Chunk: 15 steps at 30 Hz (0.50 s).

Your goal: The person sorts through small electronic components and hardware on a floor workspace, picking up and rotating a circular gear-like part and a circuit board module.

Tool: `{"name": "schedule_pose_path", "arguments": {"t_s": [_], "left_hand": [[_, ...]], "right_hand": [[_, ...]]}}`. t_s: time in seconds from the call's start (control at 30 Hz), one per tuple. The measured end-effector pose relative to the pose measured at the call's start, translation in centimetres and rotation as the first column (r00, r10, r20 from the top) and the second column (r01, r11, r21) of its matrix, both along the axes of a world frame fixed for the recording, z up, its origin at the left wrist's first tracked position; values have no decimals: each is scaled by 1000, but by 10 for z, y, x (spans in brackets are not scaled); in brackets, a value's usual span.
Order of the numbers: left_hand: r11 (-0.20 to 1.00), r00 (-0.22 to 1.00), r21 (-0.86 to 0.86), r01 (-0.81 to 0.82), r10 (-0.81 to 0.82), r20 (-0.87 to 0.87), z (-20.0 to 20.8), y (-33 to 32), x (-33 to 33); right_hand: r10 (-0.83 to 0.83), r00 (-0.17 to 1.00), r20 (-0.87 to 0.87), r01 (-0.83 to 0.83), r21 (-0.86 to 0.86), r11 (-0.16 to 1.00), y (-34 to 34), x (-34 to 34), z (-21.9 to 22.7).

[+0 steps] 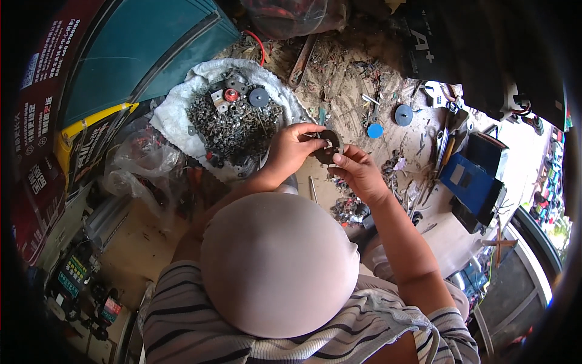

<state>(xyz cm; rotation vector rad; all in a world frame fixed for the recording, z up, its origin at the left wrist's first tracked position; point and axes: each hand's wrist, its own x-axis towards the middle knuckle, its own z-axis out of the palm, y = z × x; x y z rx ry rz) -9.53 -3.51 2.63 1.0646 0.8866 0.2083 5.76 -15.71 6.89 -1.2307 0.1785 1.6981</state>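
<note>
Between my two hands is a dark, ring-shaped part point(325, 157), held up over the cluttered work surface. My left hand point(293, 149) pinches its left side with thumb and forefinger. On its lower right side, the thumb and fingers of my right hand point(362, 173) close round the edge. What the ring is exactly, I cannot make out. Left of my hands a white cloth point(176, 124) bears a heap of small metal hardware point(233, 130). On top of that heap lie a grey disc point(259, 97), a red round piece point(231, 94) and a pale metal bracket point(219, 101).
Beyond my hands lie a blue disc point(375, 130), a dark grey disc point(403, 115) and a long wrench point(303, 60). To the right stands a blue box point(468, 182) beside several hand tools. A crumpled clear plastic bag point(142, 161) sits at the left.
</note>
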Motion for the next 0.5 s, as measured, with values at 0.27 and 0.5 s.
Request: {"name": "schedule_pose_path", "arguments": {"t_s": [0.27, 0.5], "left_hand": [[909, 981, 404, -103, 161, -111, 6, 1, -7], [885, 943, 464, -49, 193, -269, 7, 7, -42]], "right_hand": [[26, 985, 171, -36, 54, 998, 17, -21, 5], [21, 988, 150, -41, 126, 991, 39, -56, -5]]}}
